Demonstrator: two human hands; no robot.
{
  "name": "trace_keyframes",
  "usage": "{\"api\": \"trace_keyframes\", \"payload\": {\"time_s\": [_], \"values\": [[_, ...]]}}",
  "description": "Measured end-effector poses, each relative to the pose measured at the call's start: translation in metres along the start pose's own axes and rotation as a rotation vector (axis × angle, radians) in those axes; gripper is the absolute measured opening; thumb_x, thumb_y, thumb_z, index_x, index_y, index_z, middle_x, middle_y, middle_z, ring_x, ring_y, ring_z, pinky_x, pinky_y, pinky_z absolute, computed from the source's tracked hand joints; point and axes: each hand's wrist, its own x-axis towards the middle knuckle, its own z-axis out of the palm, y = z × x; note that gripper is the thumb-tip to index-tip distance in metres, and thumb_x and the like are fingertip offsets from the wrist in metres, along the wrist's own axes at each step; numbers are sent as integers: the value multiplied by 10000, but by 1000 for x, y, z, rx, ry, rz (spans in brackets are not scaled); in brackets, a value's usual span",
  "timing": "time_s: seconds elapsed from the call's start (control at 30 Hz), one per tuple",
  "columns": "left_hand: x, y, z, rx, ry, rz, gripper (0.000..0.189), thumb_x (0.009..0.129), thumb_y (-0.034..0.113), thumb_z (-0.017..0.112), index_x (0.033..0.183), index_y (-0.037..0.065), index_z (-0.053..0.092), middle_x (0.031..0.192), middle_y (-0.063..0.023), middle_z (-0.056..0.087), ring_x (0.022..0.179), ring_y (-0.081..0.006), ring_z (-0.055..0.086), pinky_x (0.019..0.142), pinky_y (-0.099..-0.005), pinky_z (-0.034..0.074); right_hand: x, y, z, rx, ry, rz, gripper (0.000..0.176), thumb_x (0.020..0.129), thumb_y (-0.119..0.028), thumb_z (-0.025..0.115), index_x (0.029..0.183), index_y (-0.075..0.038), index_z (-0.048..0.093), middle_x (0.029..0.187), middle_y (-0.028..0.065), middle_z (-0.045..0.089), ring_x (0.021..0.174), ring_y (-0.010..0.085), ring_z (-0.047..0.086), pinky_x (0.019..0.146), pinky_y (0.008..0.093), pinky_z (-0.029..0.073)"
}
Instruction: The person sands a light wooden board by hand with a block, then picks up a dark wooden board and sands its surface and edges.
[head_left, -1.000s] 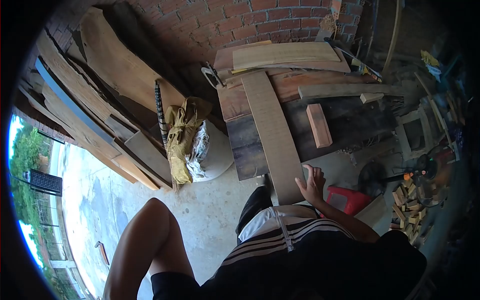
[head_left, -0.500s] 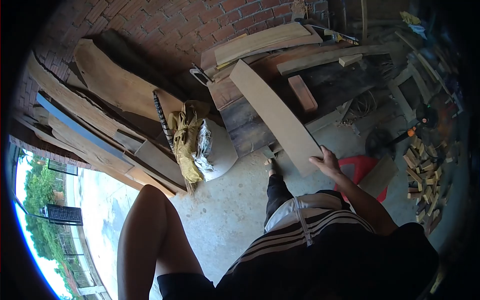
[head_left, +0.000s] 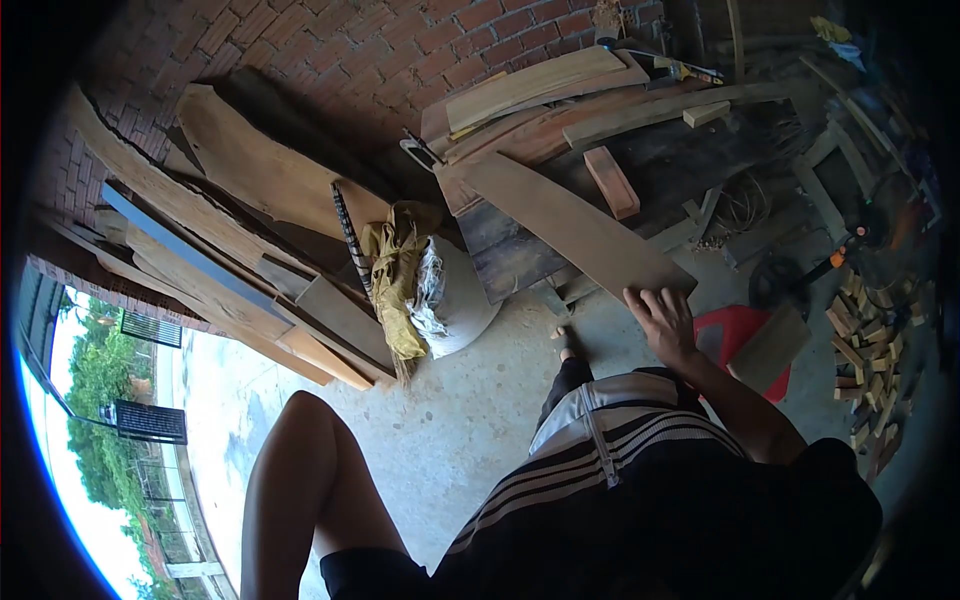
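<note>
A long, flat wooden board (head_left: 570,220) slants across the dark workbench (head_left: 505,262), its near end jutting past the bench edge. At that near end is my right hand (head_left: 662,322), with fingers bent over the board's face and edge; the thumb is hard to see. My left arm is bent with the elbow raised at lower left, and the left hand is out of frame. A reddish wooden block (head_left: 612,183) lies on the bench beyond the board. Behind the board's far end is a clamp-like metal tool (head_left: 420,150).
Large planks (head_left: 260,155) lean against the brick wall at left. A white sack (head_left: 460,305) with yellow sacking (head_left: 397,270) stands beside the bench. Near my right arm is a red plastic stool (head_left: 725,330) with a wood piece on it. Offcuts (head_left: 870,350) are heaped at right.
The board has swung lower and flatter over the bench, its near end moving right and up. My right hand has shifted from gripping the corner to having its fingers over the top.
</note>
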Motion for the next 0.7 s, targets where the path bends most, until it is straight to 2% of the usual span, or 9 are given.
{"api": "trace_keyframes", "payload": {"time_s": [0.07,0.17,0.2,0.3,0.4,0.5,0.53,0.6,0.7], "values": [[-3,8,-1,-15,4,0,149,871,40,602,808,94,726,855,-34,651,666,-113,556,606,-269,417,-4,-4,17,-16,-87,-45,539,856,-118,550,1389,-58,504,1130,72,566,974,259,538,858,414,455],[-3,-6,-20,-37,-7,17,145,866,39,610,804,97,728,846,-32,653,660,-113,555,599,-267,416,-2,-8,50,28,-112,-30,578,832,-72,551,1406,-45,489,1171,88,545,990,278,530,862,424,459],[-16,19,-15,-46,-6,20,144,865,39,613,802,98,728,843,-31,653,658,-113,555,597,-266,416,-1,-10,60,43,-156,-32,594,837,-72,545,1424,-32,461,1198,88,538,1018,272,530,892,428,455],[-31,34,-19,-52,-3,36,140,860,38,622,798,101,730,835,-28,654,652,-112,555,590,-264,415,10,-21,76,-59,-188,-92,555,876,-152,529,1410,-19,468,1210,66,550,1040,245,535,895,408,450],[-45,54,-21,-59,15,46,136,855,38,630,794,104,732,826,-26,655,646,-112,555,583,-262,414,9,-33,88,-122,-218,-140,575,878,-164,534,1420,6,447,1246,60,540,1058,226,528,909,384,443],[-52,33,-35,-61,39,69,133,851,37,639,790,107,734,818,-24,656,640,-111,555,576,-259,413,11,-36,103,-102,-322,-151,620,865,-152,551,1439,31,405,1269,72,523,1089,231,515,930,383,427],[-47,11,-45,-63,50,78,132,849,37,641,789,107,735,815,-23,657,638,-111,555,574,-259,413,15,-37,103,-95,-332,-172,688,821,-145,587,1448,49,379,1281,94,516,1093,243,509,941,391,411],[-53,6,-52,-66,75,95,130,846,36,647,786,109,736,809,-22,658,634,-111,555,569,-257,412,21,-39,106,-66,-359,-183,794,759,-130,635,1470,63,337,1295,120,509,1112,263,501,977,425,375],[-66,5,-52,-63,126,120,127,841,35,656,782,112,738,801,-19,659,628,-110,555,562,-255,412,29,-38,107,-90,-358,-216,811,781,-200,680,1466,64,334,1298,136,492,1136,277,487,1001,450,351]]}}
